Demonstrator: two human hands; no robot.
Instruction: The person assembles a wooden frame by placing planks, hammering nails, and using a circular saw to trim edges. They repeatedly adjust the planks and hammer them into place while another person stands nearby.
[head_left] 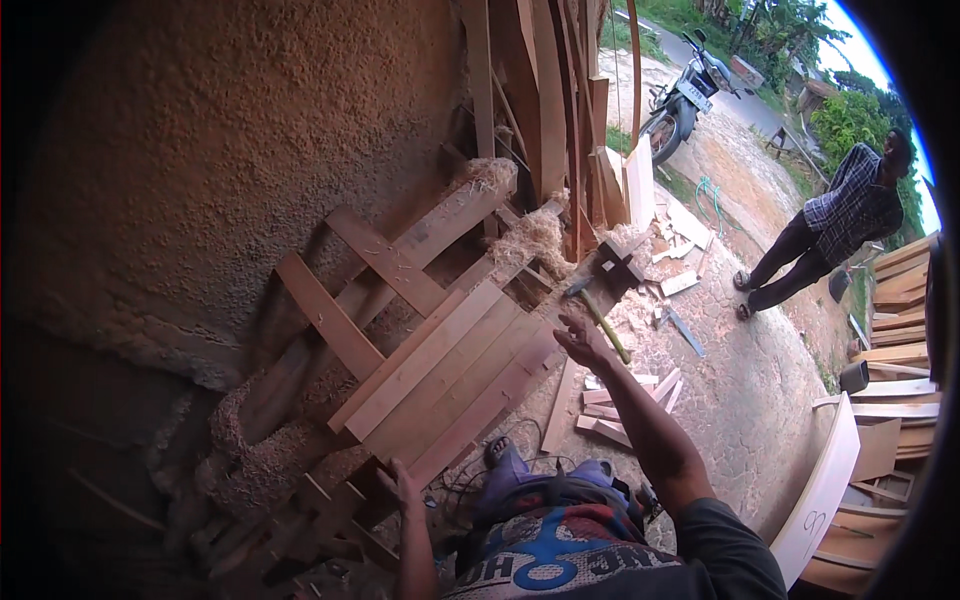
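Note:
Several planed boards [455, 360] lie side by side across a rough wooden bench in front of me. The nearest one is a reddish board [487, 408] along the front edge. My left hand [402, 487] is at the boards' near-left end, fingers stretched out beside the reddish board and holding nothing that I can see. By their far-right end, my right hand [583, 340] has its fingers spread, with its palm near the board end; whether it touches is unclear. Just beyond it rests a hammer [605, 325] with a yellow-green handle, not gripped.
Two crosspieces [330, 315] and shaving-covered beams [440, 225] lie between the boards and the rough wall [250, 130]. Tall planks [550, 100] lean behind. Offcuts [615, 405] and a handsaw [686, 332] lie on the ground. A person [840, 220] stands right, near a motorcycle [685, 100].

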